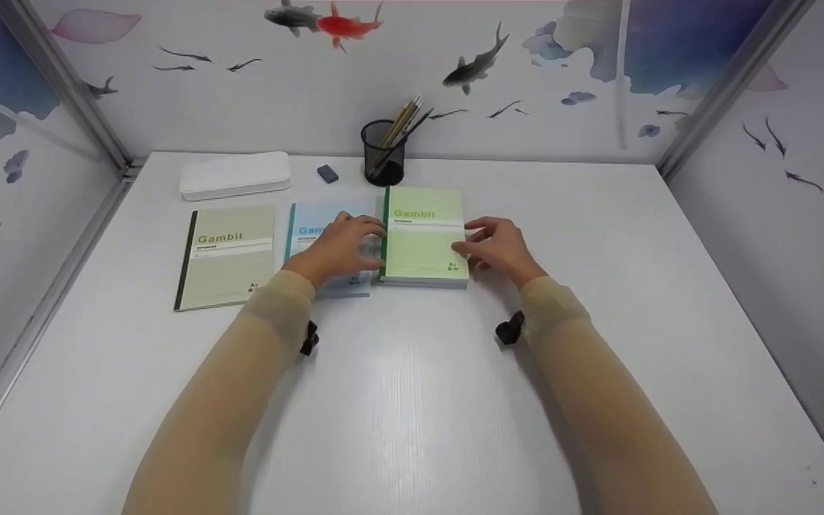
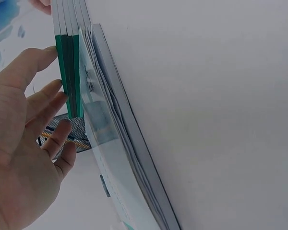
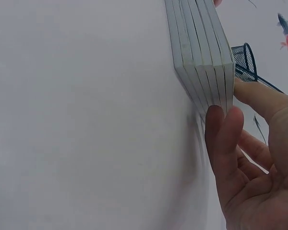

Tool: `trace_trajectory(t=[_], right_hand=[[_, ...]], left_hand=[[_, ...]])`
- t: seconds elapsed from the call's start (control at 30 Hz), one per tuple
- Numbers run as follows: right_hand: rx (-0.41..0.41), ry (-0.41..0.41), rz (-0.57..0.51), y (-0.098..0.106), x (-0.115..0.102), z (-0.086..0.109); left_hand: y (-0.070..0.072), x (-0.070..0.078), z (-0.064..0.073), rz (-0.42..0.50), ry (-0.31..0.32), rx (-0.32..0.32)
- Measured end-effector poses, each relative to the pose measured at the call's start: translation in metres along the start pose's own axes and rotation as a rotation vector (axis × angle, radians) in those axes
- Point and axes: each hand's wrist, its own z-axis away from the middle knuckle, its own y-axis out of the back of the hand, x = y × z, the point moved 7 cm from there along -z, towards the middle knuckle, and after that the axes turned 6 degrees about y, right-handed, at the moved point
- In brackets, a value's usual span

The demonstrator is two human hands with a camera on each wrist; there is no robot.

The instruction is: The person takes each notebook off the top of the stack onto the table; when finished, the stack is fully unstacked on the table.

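In the head view, a stack of several notebooks, topped by a light green notebook (image 1: 423,247) with a dark green spine, lies between my hands. My left hand (image 1: 344,244) touches the spine side with loosely bent fingers and overlaps a light blue notebook (image 1: 344,286). On the opposite side, my right hand (image 1: 501,247) has its fingertips against the page edges, and its thumb lies at the cover's edge. The left wrist view shows fingertips at the green spines (image 2: 69,72). From the right wrist, the layered page edges (image 3: 206,57) meet the fingertips.
Left of the blue notebook lies an olive-beige notebook (image 1: 229,268). A white case (image 1: 235,176), a dark eraser (image 1: 327,174) and a black mesh cup (image 1: 384,164) holding pencils stand along the back. Patterned panels enclose the white table (image 1: 405,400) at the back and sides.
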Motion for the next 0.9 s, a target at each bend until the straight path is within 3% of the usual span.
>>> trace_trajectory(t=[0.27,0.4,0.9], right_hand=[[0.004,0.020,-0.030,0.0000,0.0005,-0.0035],[0.009,0.001,-0.068,0.0008,0.0030,-0.0045],[-0.005,-0.024,-0.138,0.0041,0.0068,-0.0055]], left_hand=[[-0.0013,-0.0017,0.0026,0.060,-0.012,0.004],[-0.0007,-0.0026,0.0024,0.099,0.012,-0.008],[-0.0068,-0.0066,-0.0021,0.072,0.029,-0.038]])
